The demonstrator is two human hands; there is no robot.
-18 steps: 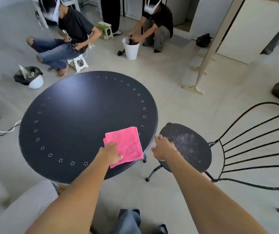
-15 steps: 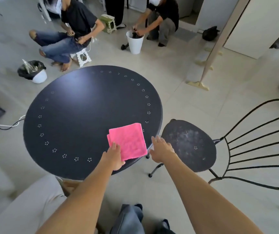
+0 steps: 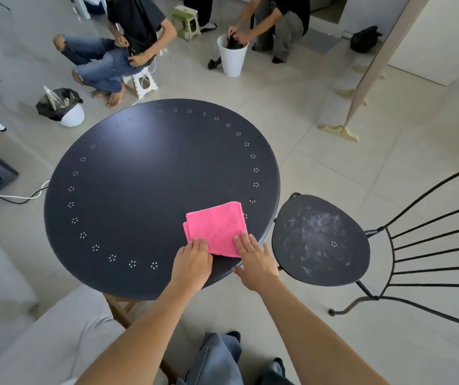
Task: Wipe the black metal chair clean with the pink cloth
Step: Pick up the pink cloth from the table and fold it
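The pink cloth (image 3: 216,227) lies folded on the near right part of the round black table (image 3: 145,190). My left hand (image 3: 192,261) holds its near left corner, fingers on top of it. The fingertips of my right hand (image 3: 253,258) rest flat on the near right corner, with the thumb by the table's rim. The black metal chair stands right of the table; its round seat (image 3: 320,241) carries white dusty smears. Its wire backrest (image 3: 431,245) fans out to the right.
Two people crouch at the back, one by a white bucket (image 3: 232,61). A bin with a black bag (image 3: 61,108) sits far left. A wooden stand's foot (image 3: 340,132) is at the back right, a grey sofa (image 3: 42,343) at the near left, and a cable (image 3: 14,197) on the floor.
My right hand left the edge of the chair seat and came onto the cloth's near right corner. My left hand stayed at the cloth's near left corner.
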